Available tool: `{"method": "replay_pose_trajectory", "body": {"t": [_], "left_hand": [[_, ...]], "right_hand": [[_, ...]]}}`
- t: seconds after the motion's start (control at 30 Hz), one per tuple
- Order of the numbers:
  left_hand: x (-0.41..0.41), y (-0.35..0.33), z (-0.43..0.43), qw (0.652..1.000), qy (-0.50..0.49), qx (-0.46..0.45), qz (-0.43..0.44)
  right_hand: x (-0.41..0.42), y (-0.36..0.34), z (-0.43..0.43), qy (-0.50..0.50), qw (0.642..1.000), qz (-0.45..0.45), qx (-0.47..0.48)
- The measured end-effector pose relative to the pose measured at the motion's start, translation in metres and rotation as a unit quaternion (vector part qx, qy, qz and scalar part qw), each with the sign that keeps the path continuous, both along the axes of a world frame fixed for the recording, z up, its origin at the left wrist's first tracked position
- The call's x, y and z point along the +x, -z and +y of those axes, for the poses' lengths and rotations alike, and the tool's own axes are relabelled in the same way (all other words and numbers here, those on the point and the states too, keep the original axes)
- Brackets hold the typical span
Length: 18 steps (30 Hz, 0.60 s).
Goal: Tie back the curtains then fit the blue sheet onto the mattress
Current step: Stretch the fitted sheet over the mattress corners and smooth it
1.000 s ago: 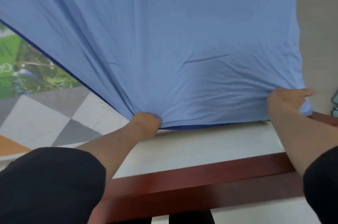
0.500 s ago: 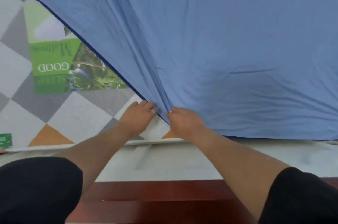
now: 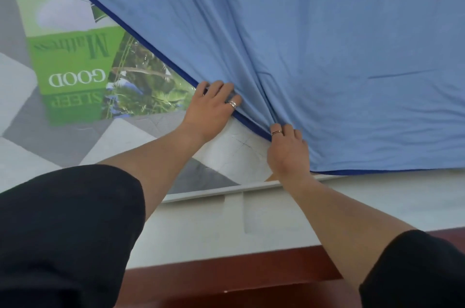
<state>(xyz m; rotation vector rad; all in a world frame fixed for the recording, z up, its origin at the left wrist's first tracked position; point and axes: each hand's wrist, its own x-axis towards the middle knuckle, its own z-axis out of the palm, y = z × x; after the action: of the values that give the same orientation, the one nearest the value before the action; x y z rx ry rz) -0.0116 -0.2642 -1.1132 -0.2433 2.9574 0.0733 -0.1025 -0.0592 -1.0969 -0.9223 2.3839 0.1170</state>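
Head view, single entry.

Writing: a green printed panel (image 3: 73, 66) is seen on the mattress (image 3: 226, 154) top, upside down to the camera. "GOOD" and "SLEEP" are read on it. A script word beginning with M is placed above them, and its remaining letters are too blurred to be read. A picture of foliage is printed beside the panel.

Count: one blue sheet (image 3: 327, 56), edged with one dark blue hem (image 3: 141, 38); one mattress, patterned in grey and white diamonds; two hands; two rings, one ring (image 3: 232, 104) on the left hand and one (image 3: 276, 132) on the right; two black sleeves; one red-brown bed frame (image 3: 239, 275) below the mattress side.

Position: the blue sheet is spread over the right and far part of the mattress, with the near left part left bare.

Fingers: the hem is grasped by the left hand (image 3: 211, 111), fingers curled at its edge. A gathered bunch of the blue sheet at the hem is clutched by the right hand (image 3: 289, 151).

Hidden: the fingertips of both hands are buried in fabric. The blue sheet is cut off at the top and right. The mattress beneath it is concealed.
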Motion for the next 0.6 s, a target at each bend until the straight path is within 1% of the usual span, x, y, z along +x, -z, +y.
{"method": "replay_pose_trajectory", "body": {"t": [0.07,0.13,0.2,0.27,0.3,0.37,0.5,0.6], "left_hand": [[-0.002,0.002,-0.014,1.0,0.013,-0.007,-0.009],[-0.009,-0.001,-0.026,0.999,0.024,-0.007,-0.048],[-0.015,-0.01,-0.032,0.99,0.028,0.04,-0.132],[-0.013,-0.02,-0.033,0.972,0.006,0.086,-0.218],[-0.01,-0.026,-0.032,0.966,-0.006,0.098,-0.238],[-0.003,-0.036,-0.027,0.959,-0.011,0.112,-0.259],[0.022,-0.046,-0.005,0.948,-0.028,0.155,-0.275],[0.049,-0.048,0.014,0.952,-0.047,0.172,-0.25]], "right_hand": [[0.0,-0.002,-0.004,0.019,0.999,-0.021,0.018],[-0.005,-0.004,-0.005,0.027,0.998,-0.06,0.019],[-0.01,-0.007,-0.001,0.026,0.994,-0.105,0.031],[-0.014,-0.009,0.004,0.021,0.989,-0.132,0.061],[-0.015,-0.009,0.006,0.023,0.988,-0.136,0.075],[-0.017,-0.011,0.008,0.011,0.986,-0.138,0.097],[-0.018,-0.012,0.013,-0.047,0.978,-0.146,0.14],[-0.018,-0.015,0.011,-0.086,0.972,-0.146,0.164]]}}
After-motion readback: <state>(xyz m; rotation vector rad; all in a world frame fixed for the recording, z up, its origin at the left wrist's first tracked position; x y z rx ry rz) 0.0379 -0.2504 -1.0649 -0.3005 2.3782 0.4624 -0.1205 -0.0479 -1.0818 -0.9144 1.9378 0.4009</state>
